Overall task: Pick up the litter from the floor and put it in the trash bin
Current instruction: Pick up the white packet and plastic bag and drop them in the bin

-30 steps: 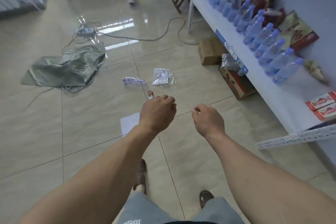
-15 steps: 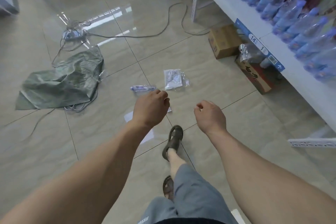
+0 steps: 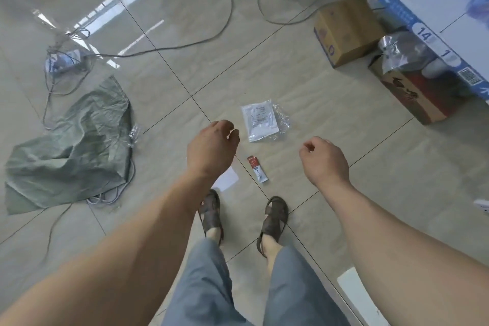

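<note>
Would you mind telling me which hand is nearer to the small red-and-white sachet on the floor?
The left hand. It hangs just left of the red-and-white sachet in the picture, while the right hand is farther off to its right. Neither touches it.

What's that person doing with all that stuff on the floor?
A person stands over bits of litter on the tiled floor. Both hands are empty: the left hand and right hand hang above a clear plastic packet, a small red and white sachet and a white paper. Nothing is picked up yet.
</note>
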